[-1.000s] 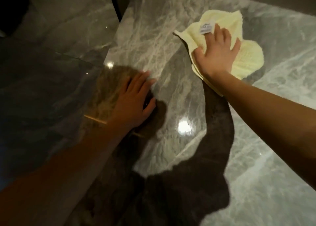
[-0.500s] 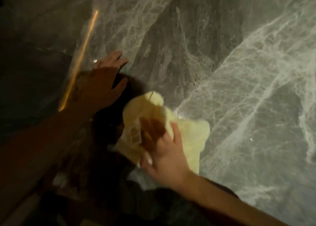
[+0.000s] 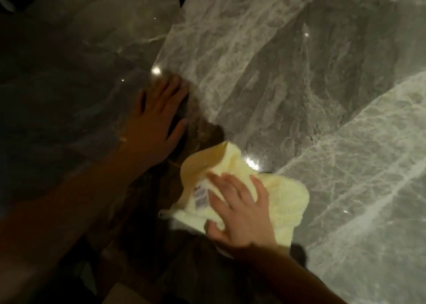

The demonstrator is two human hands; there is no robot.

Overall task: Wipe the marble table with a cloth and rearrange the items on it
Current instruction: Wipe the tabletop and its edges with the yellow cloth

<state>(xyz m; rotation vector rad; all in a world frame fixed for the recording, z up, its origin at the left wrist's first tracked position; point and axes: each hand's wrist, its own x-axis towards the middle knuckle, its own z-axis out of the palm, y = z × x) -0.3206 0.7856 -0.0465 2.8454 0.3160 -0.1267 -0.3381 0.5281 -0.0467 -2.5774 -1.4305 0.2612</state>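
2 hands: both in view over the grey marble desk (image 3: 288, 78), no other items in sight.
Right hand (image 3: 239, 209): fingers spread and pressed flat on the pale yellow cloth (image 3: 285, 202), pinning it to the stone, not closed around it.
Left hand (image 3: 154, 124): open, palm down, fingers apart, braced at the desk's left edge, holding nothing.
Cloth: crumpled, white label (image 3: 201, 194) up, lying near the left edge just beside the left hand, not touching it.
Change: 1 second ago the cloth was pressed far out toward the back of the desk; it has since been swept down to the near left part, and the left hand has stayed braced at the edge.
Meaning: likely 1 long wiping stroke is finishing; the broad right side looks unwiped from here, and rearranging has not begun.
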